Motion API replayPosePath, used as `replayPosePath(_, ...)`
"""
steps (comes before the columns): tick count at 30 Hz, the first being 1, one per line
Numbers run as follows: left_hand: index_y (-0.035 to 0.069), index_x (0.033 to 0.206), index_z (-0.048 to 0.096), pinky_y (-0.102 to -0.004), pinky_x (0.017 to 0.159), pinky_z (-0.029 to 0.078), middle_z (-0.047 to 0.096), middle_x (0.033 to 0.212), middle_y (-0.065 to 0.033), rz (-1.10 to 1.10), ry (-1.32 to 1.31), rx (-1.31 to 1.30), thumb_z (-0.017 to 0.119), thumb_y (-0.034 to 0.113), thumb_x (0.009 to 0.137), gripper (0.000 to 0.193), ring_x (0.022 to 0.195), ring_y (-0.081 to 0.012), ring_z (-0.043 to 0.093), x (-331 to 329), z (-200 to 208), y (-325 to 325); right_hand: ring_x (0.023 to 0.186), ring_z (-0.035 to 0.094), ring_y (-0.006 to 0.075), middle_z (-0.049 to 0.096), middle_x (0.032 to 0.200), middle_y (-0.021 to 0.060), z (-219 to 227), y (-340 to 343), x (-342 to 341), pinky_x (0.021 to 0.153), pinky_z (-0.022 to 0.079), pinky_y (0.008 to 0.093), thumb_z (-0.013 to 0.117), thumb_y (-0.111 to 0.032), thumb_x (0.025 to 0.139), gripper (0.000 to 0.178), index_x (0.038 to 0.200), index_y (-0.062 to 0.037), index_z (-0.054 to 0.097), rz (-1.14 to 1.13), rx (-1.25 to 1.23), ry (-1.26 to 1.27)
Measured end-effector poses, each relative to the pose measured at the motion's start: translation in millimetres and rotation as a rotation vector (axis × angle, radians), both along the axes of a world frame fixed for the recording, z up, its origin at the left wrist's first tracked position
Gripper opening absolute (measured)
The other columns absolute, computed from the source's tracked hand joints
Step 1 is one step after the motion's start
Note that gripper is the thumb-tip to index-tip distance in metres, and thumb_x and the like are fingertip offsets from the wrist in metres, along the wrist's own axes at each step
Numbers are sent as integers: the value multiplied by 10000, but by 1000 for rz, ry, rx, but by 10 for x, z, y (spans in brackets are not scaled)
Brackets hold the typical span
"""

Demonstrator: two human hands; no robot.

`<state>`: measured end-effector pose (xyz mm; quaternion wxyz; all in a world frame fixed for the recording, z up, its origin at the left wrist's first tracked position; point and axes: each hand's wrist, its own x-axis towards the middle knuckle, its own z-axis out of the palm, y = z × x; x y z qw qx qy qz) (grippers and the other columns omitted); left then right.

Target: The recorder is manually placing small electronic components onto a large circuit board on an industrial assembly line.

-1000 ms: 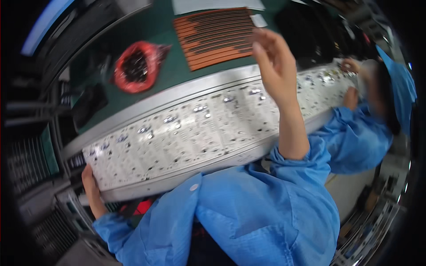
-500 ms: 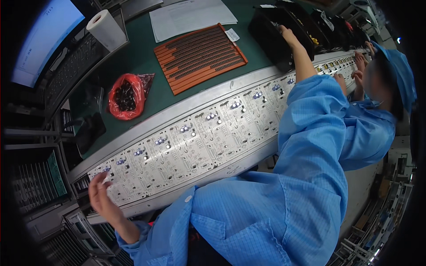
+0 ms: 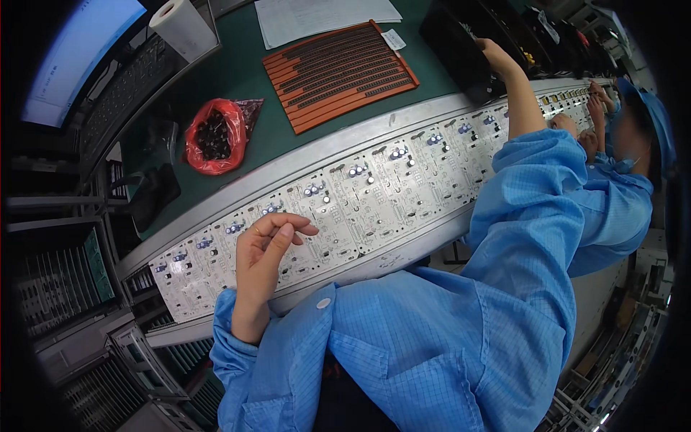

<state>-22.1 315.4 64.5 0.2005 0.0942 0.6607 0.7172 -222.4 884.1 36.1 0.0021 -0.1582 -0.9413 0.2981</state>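
My left hand hovers over the row of white circuit boards, palm turned inward. Its fingers are loosely curled and stand apart from the thumb, and I see nothing held in them. Blue and black capacitors dot the boards, which lie end to end along a metal-railed conveyor. At the far right my right hand reaches over the rim of a black bin. Its fingertips are down in the bin's dark inside, so whatever they touch is hidden.
An orange rack of dark strip parts and a red bag of black components lie on the green mat. Papers and a white roll are behind. Another person in blue works at right; a slotted board rack stands left.
My left hand has moved right from the left end of the board row to above its middle-left boards. My right hand stays at the black bin. The whole view has shifted slightly.
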Motion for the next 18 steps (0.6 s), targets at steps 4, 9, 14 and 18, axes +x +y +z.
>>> replayPosePath(4, -20, 1057, 657, -252, 787, 456, 709, 950, -119, -34, -68, 79, 527, 158, 983, 232, 840, -113, 595, -22, -136, -19, 987, 654, 201, 694, 1062, 144, 97, -88, 54, 857, 513, 299, 683, -175, 875, 361, 1170, 30, 652, -115, -96, 119)
replayPosePath(9, -35, 1044, 645, -275, 778, 471, 703, 919, -141, -40, -123, 92, 519, 189, 968, 268, 850, -173, 656, -35, -260, -24, 894, 623, 129, 681, 1006, 104, 33, -184, -19, 743, 485, 217, 578, -90, 958, 247, 1153, 40, 656, -378, -563, 261)
replayPosePath(14, -38, 1043, 639, -265, 733, 482, 702, 910, -147, -41, -146, 125, 522, 184, 967, 262, 849, -169, 654, -35, -345, -85, 762, 516, 103, 590, 937, 54, 177, -133, -26, 618, 425, 210, 507, -97, 1007, 271, 1216, 40, 614, -436, -1242, 352)
replayPosePath(18, -48, 1120, 612, -288, 736, 497, 699, 961, -155, -104, -349, 303, 455, 228, 1013, 335, 895, -168, 640, -89, -410, -129, 791, 472, 73, 519, 970, 45, 740, -683, 279, 570, 370, 175, 483, -109, 1020, 338, 1309, 63, 508, -50, -1085, 668)
